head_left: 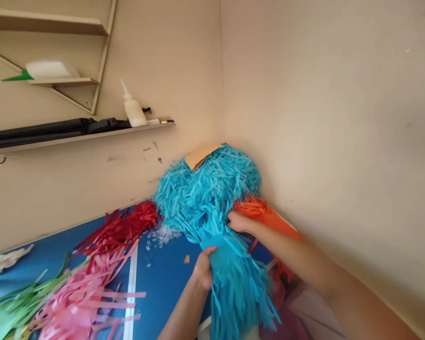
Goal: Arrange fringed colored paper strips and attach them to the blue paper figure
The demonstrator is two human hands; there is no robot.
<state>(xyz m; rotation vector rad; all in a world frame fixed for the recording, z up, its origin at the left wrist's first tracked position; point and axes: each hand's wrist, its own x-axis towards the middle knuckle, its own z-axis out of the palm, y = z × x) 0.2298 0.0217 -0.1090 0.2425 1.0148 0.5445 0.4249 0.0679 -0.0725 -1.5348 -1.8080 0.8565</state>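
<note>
Bright-blue fringed sheet of paper-like material (237, 293) spreads, in the head view, at the near side of the blue white-lined table (163, 274), in front of a heaped pile of matching strips (208, 184). The left hand (202, 268) clamps its flat band (228, 250); the right hand (238, 222) curls against strands (214, 219), its hold impossible to tell. Sorting strands seems in hand; the next move likely calls for holding the band steady

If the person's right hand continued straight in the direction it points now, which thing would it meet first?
Most likely the blue paper strips just ahead of its knuckles; the right hand appears to be right against them, though a single view leaves the depth uncertain.
</note>
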